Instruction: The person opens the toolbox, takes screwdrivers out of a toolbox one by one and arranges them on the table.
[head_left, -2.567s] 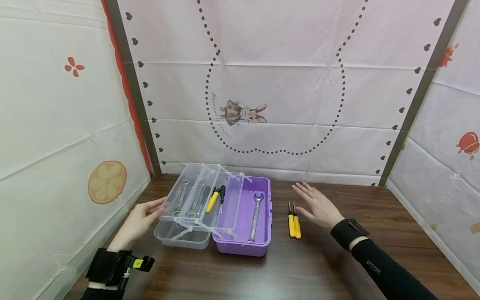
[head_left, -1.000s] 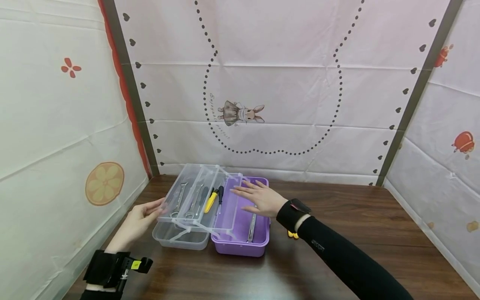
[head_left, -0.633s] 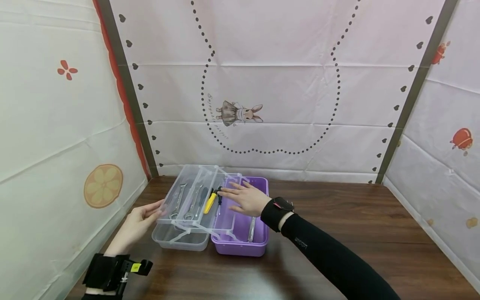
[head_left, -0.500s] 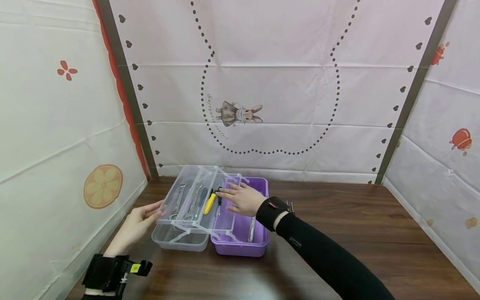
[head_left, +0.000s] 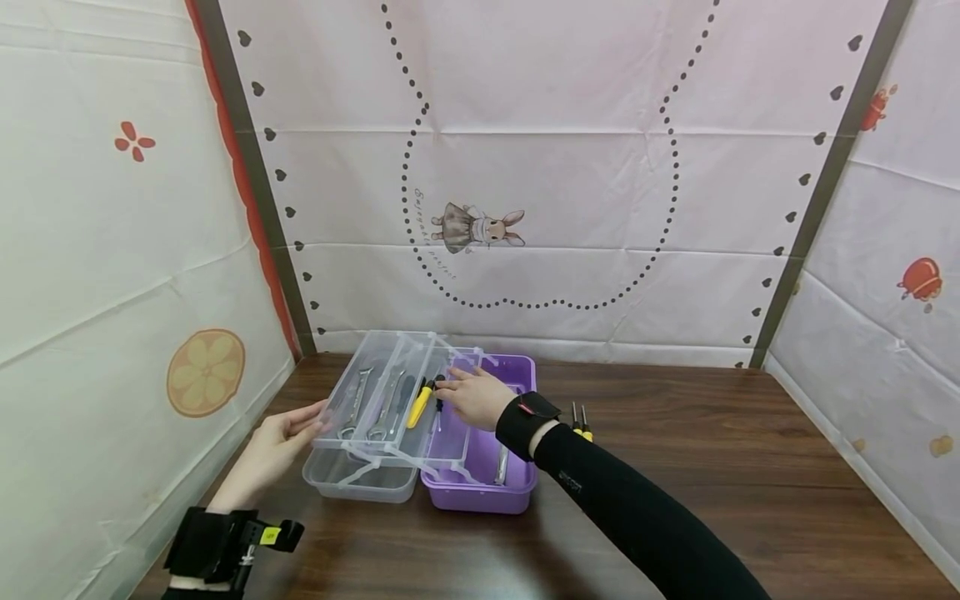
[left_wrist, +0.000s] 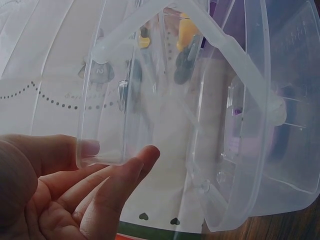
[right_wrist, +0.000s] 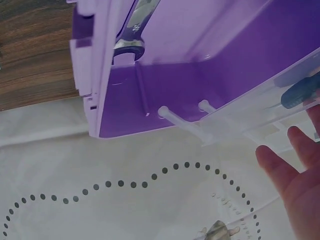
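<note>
The left hand (head_left: 270,450) pinched the clear tray (head_left: 385,346) at its nine-o'clock edge; the tray overhung the purple box (head_left: 480,500) toward ten o'clock. The right hand (head_left: 475,401), fingers parted, reached the dark-handled screwdriver (head_left: 439,405) in the tray; whether they touched could not be told. Inside the box lay a wrench (head_left: 502,465). Two yellow-handled screwdrivers (head_left: 587,434) rested at the box's three o'clock on the worktop (head_left: 675,433), partly hidden by the sleeve (head_left: 615,500).

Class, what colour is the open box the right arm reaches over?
The box is purple, shown best in the right wrist view.
</note>
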